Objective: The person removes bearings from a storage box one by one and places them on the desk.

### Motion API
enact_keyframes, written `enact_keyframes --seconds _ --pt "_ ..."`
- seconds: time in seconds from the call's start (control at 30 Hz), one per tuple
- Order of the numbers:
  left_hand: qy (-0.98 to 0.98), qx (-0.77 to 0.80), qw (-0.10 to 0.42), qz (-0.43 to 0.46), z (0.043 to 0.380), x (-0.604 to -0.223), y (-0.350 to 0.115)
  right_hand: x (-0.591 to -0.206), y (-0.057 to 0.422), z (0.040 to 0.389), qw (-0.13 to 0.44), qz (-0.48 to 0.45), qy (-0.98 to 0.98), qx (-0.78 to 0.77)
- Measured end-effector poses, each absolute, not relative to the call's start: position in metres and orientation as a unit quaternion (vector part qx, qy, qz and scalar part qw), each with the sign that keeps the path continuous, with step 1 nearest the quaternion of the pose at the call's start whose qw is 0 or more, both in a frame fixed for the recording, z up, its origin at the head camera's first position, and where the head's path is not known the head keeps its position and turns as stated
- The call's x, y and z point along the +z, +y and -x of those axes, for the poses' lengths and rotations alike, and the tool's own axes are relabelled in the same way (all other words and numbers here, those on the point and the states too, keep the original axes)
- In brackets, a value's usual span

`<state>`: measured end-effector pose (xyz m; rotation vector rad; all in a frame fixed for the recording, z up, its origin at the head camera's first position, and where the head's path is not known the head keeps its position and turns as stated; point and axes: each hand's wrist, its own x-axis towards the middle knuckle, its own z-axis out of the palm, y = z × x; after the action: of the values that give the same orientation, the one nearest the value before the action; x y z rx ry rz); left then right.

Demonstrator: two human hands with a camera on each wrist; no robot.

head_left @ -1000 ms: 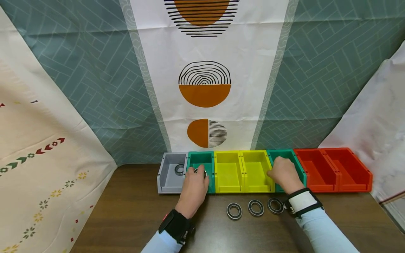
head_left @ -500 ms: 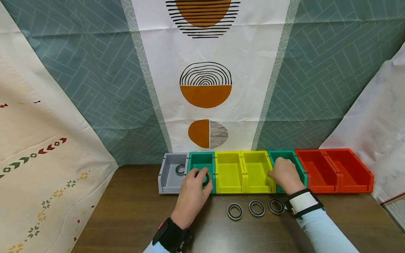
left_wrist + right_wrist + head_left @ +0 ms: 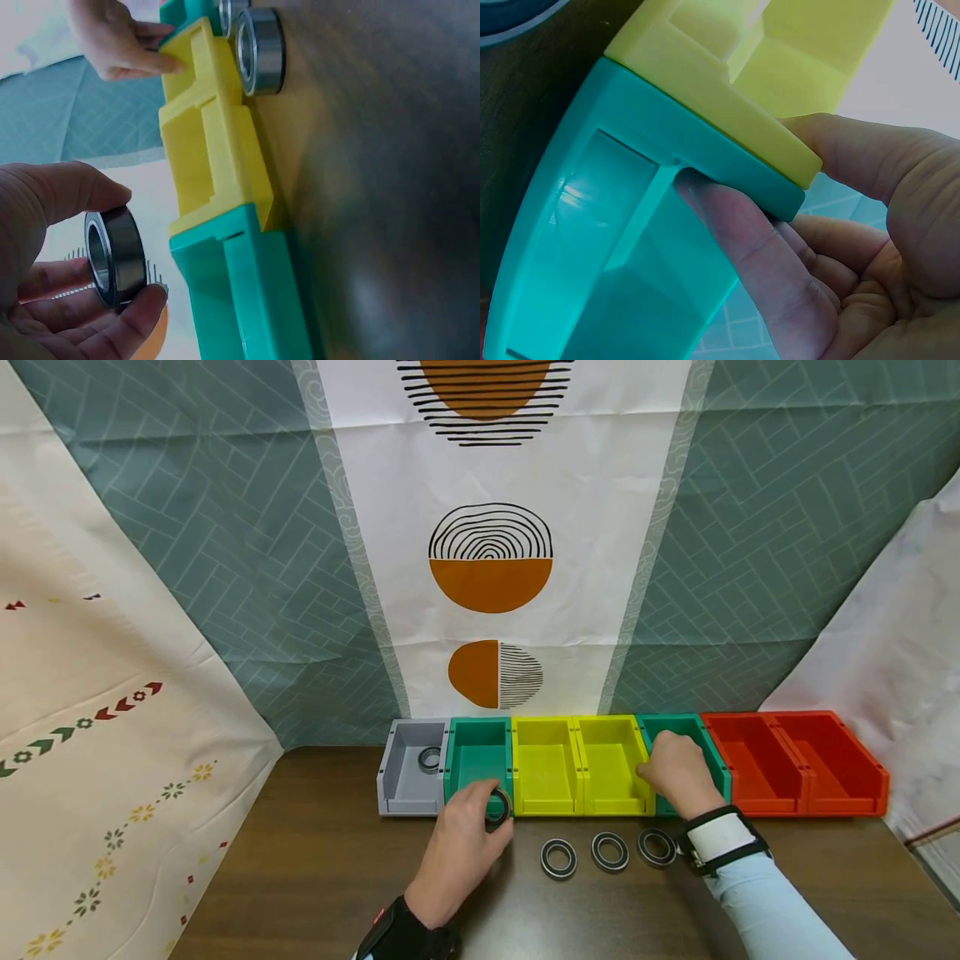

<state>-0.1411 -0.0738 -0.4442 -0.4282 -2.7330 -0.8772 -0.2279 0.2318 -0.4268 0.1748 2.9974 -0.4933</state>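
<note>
My left hand (image 3: 459,847) pinches a ball bearing (image 3: 129,259) between thumb and fingers, raised in front of the left green bin (image 3: 478,752). In the left wrist view the bearing stands on edge, its shiny outer ring showing. My right hand (image 3: 678,774) grips the adjoining walls of a yellow bin (image 3: 611,768) and the right green bin (image 3: 641,300). Its thumb is on the yellow side and a finger inside the green bin. Three bearings lie flat on the table before the bins: a left one (image 3: 545,860), a middle one (image 3: 596,853) and a right one (image 3: 642,848).
A grey bin (image 3: 397,781) at the row's left end holds another bearing (image 3: 422,761). A second yellow bin (image 3: 542,760) stands mid-row, and two red bins (image 3: 757,768) form the right end. Behind the row hangs a patterned cloth (image 3: 585,610). The brown table (image 3: 300,860) extends in front.
My left hand has lifted the bearing out of the left green bin and drawn it back toward me, slightly right. The right hand has kept its hold on the bin walls.
</note>
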Motion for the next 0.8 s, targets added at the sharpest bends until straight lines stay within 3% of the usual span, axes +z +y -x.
enact_keyframes --seconds 0.2,0.8 --pt "-0.944 -0.288 0.078 0.141 0.135 -0.454 -0.075 -0.426 0.231 0.227 0.047 -0.06 0.983 -0.164" --pt "-0.948 -0.262 0.026 0.176 0.127 -0.477 -0.065 -0.427 0.232 0.226 0.036 -0.05 0.984 -0.167"
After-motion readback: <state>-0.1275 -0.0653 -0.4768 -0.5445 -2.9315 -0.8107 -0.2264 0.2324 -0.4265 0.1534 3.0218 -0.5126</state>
